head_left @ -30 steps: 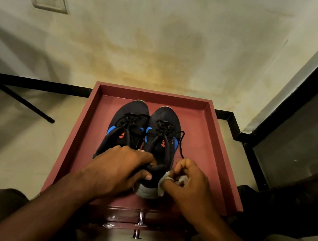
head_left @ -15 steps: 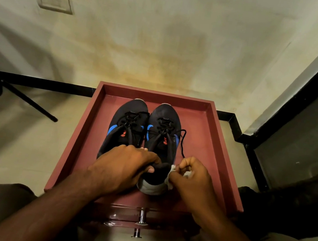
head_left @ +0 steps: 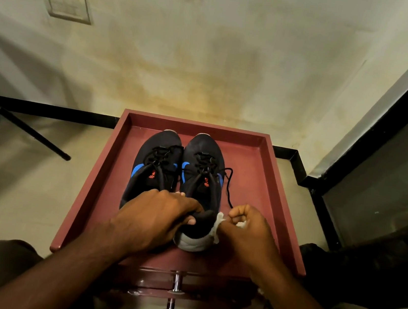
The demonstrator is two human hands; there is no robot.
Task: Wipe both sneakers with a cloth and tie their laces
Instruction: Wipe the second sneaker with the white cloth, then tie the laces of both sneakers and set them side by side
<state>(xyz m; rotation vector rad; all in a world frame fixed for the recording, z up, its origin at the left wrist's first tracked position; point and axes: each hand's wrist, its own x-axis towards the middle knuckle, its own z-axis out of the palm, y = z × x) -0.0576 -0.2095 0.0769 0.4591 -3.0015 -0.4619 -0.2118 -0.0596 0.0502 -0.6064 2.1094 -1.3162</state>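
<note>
Two black sneakers with blue marks stand side by side, toes away from me, on a dark red tray-topped stand (head_left: 270,181). My left hand (head_left: 158,216) grips the heel collar of the right sneaker (head_left: 201,180), thumb on its back, and covers the heel of the left sneaker (head_left: 153,162). My right hand (head_left: 247,230) is closed on a small white cloth (head_left: 218,224) pressed against the right side of that heel. One loose black lace (head_left: 228,185) trails off the right sneaker onto the tray.
The stand has a drawer with a metal knob (head_left: 176,283) facing me. A stained wall rises behind, a black metal leg (head_left: 34,137) crosses the floor at left, and a dark glass panel (head_left: 393,184) stands at right. My knees flank the stand.
The view has tilted slightly. My right hand with the cloth has shifted a little up the side of the right sneaker's heel. My left hand keeps its grip.
</note>
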